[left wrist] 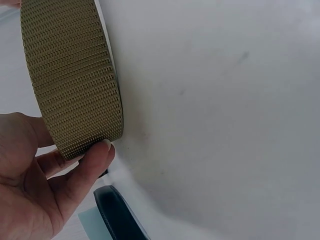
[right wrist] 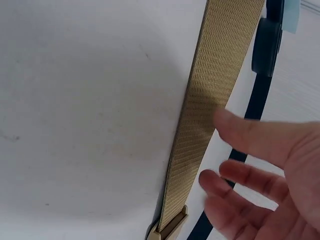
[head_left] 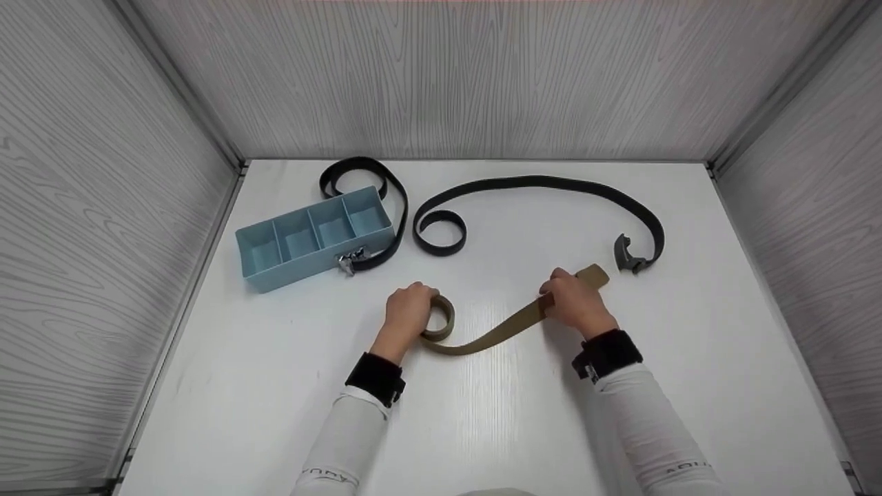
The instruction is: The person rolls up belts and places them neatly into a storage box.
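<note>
A tan woven belt [head_left: 506, 329] lies across the front middle of the table, one end wound into a coil. My left hand [head_left: 409, 311] grips that coil at its left side; in the left wrist view the fingertips [left wrist: 102, 152] hold the edge of the webbing [left wrist: 75, 75]. My right hand [head_left: 575, 303] is over the straight stretch near the belt's right end. From the right wrist view, the thumb [right wrist: 240, 127] overlaps the belt's edge, with the other fingers loosely bent and apart from it. A gold-coloured buckle [right wrist: 172, 226] sits at that end.
A pale blue box [head_left: 303, 267] with several compartments stands at the left. A black belt [head_left: 402, 213] with a shiny buckle [head_left: 353, 260] curls round it. Another black belt [head_left: 537, 182] arcs along the back, coiled at its left end, with a dark buckle [head_left: 626, 255] at the right. Walls surround the table.
</note>
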The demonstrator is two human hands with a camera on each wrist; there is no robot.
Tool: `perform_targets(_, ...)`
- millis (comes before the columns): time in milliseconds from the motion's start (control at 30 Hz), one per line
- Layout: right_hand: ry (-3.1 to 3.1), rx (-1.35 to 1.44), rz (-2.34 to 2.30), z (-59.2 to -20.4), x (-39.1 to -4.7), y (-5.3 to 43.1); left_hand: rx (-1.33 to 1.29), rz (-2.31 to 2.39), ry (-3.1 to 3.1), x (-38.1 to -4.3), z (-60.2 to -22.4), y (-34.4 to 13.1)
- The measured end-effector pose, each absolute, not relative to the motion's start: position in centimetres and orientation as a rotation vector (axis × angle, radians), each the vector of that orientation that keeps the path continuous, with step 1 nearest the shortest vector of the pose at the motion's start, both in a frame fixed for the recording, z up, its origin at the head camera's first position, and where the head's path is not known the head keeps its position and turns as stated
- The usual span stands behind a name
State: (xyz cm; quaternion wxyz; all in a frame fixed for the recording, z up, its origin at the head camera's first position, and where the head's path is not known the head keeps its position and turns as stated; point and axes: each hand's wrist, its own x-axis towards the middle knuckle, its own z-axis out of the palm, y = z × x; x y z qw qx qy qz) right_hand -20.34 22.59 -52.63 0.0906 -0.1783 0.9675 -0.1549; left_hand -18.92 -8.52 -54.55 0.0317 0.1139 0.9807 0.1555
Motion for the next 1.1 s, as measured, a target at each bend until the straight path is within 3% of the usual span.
perform_targets(333, 2.894, -0.65, -0.438, -54.0, -20.9, 22.2, 0.423, 0.441, 3.028, -18.7, -54.8, -8.5)
perform_targets(767, 2.97, -0.761, -0.693, -55.0, -22.6, 21.7, 0.733, 0.358, 2.966, -19.0, -54.8, -6.7)
perform_targets(1100, 2.937, -0.714, -0.476, -52.2, -18.4, 17.0, 0.664, 0.321, 2.993, -20.3, -54.8, -4.7)
